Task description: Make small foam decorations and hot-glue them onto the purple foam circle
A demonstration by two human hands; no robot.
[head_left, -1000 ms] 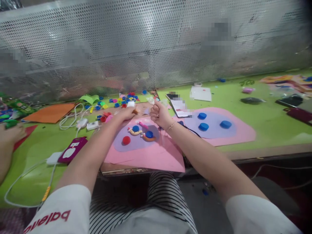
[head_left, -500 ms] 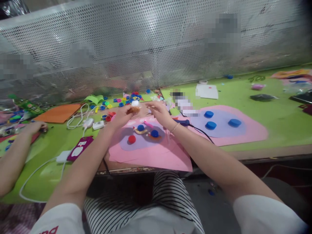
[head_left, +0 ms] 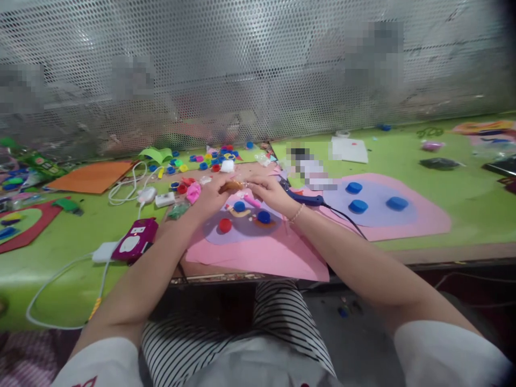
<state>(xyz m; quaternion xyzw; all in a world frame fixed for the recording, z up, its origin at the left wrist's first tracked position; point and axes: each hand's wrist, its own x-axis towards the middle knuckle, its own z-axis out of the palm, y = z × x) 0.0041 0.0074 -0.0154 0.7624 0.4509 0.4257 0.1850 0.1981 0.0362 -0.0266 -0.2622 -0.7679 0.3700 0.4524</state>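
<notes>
My left hand (head_left: 213, 196) is closed round a small brown-orange piece (head_left: 234, 186), too blurred to name further. Facing it, my right hand (head_left: 274, 193) has its fingertips pressed together at the piece's right end, by a clear shiny bit. What the right fingers grip is too small to make out. Under the hands lies a pink and lilac paper sheet (head_left: 258, 252). On it are a red bottle cap (head_left: 224, 225), two blue caps, one of them this blue cap (head_left: 264, 217), with curved tan pieces below them, and a pink stick (head_left: 252, 201).
A dark blue corded tool (head_left: 304, 199) lies right of my right hand. Farther right, three blue caps rest on another pink and lilac sheet (head_left: 433, 217). Loose coloured caps (head_left: 203, 165) lie behind. Left are a purple case (head_left: 137, 239), white cables and orange paper (head_left: 97, 176).
My hands have come together, the right fingers closing at the brown-orange piece. The other person's arm at the left has gone from the table. The view has shifted slightly.
</notes>
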